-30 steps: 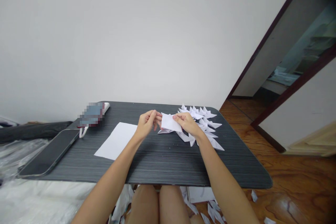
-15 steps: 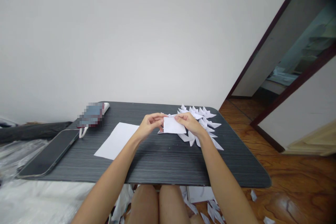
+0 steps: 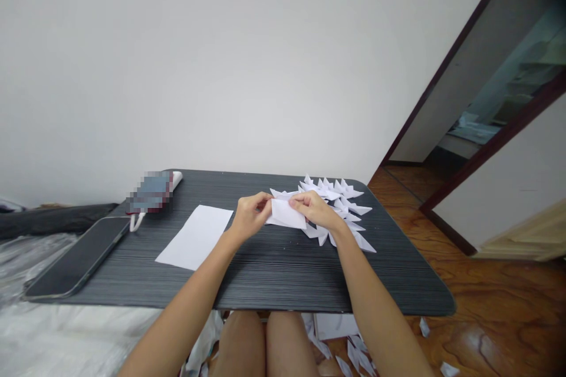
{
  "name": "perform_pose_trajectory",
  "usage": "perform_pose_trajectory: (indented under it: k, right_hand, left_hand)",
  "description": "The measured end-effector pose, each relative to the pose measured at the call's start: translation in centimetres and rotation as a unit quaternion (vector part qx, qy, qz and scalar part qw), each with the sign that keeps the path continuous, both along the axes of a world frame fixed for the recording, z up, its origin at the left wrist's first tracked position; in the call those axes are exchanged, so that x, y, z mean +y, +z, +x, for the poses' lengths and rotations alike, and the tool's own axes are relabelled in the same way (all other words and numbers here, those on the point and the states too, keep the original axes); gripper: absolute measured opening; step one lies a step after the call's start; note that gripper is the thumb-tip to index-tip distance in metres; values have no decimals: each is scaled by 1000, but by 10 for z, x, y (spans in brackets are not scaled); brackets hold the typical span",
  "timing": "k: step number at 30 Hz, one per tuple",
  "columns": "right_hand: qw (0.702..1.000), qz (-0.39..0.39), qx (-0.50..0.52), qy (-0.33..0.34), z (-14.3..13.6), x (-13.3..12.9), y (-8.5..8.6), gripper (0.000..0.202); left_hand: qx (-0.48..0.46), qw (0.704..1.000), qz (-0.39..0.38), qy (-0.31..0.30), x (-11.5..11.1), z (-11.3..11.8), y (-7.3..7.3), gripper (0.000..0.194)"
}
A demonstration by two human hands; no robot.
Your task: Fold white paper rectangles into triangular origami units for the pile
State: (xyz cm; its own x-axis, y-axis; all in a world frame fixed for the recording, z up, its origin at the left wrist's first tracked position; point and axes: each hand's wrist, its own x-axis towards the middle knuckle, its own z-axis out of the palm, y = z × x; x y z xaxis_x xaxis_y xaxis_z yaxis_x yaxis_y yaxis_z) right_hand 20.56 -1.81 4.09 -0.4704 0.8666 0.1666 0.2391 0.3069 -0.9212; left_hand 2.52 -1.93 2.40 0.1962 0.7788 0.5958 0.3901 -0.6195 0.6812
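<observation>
Between my two hands, above the middle of the table, is a small white piece of paper [image 3: 286, 215], seemingly folded. My left hand [image 3: 252, 215] pinches its left edge between thumb and fingers. My right hand [image 3: 312, 208] grips its upper right part, thumb lying on the near face. Just behind and to the right lie several folded white paper boats [image 3: 354, 207], partly covered by my right hand and the paper. A larger flat white sheet [image 3: 194, 237] rests on the table left of my left forearm.
The dark table [image 3: 274, 285] stands against a white wall. On its left are a black phone [image 3: 79, 256] and a blurred device [image 3: 150, 191] with a white cable. Paper pieces [image 3: 358, 353] lie on the wooden floor, and plastic wrapping [image 3: 39, 259] is at the left.
The held paper has shifted slightly left and tilted, its right end now lower. My left hand has moved a little left and its fingers have curled in more.
</observation>
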Motion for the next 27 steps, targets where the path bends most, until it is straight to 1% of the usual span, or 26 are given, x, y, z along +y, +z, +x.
perform_pose_trajectory:
  k: [2, 3, 4, 6, 8, 9, 10, 13, 17, 19, 22, 24, 27]
  right_hand:
    - [1000, 22, 4, -18, -1, 0, 0, 30]
    - [999, 31, 7, -32, -1, 0, 0, 30]
    - [998, 38, 8, -47, -1, 1, 0, 30]
    - [996, 48, 8, -72, 0, 2, -1, 30]
    - [995, 59, -1, -78, 1, 2, -1, 29]
    - [995, 66, -8, -74, 0, 2, -1, 29]
    - [995, 76, -16, -68, 0, 1, -1, 28]
    - [992, 109, -35, -55, -4, 0, 0, 27]
    - [991, 114, -43, -61, -8, 0, -1, 27]
    - [988, 128, -52, -75, -9, 0, -3, 27]
    - [975, 179, -73, -105, -12, 0, -5, 25]
    - [967, 206, -76, -128, -16, 1, -8, 24]
    - [966, 205, -57, -149, -19, 2, -10, 23]
  left_hand:
    - [-38, 999, -27, 16, 1, 1, -2, 19]
    - [-72, 996, -56, 11, 2, 2, -2, 20]
    - [-111, 990, -89, -3, 3, 3, -1, 20]
    - [-174, 970, -161, -50, 4, 4, 1, 22]
    - [-193, 955, -206, -95, 5, 6, 3, 27]
    - [-187, 953, -211, -106, 5, 6, 4, 29]
    - [-174, 957, -205, -108, 5, 7, 4, 30]
    - [-127, 974, -168, -83, 2, 7, 4, 32]
    - [-93, 977, -177, -79, -2, 7, 1, 35]
    - [-87, 979, -172, -62, -2, 8, -2, 34]
    - [-64, 985, -159, -21, -2, 11, -7, 32]
    - [-37, 990, -135, 22, 0, 13, -9, 31]
    - [-10, 992, -98, 75, 3, 13, -11, 32]
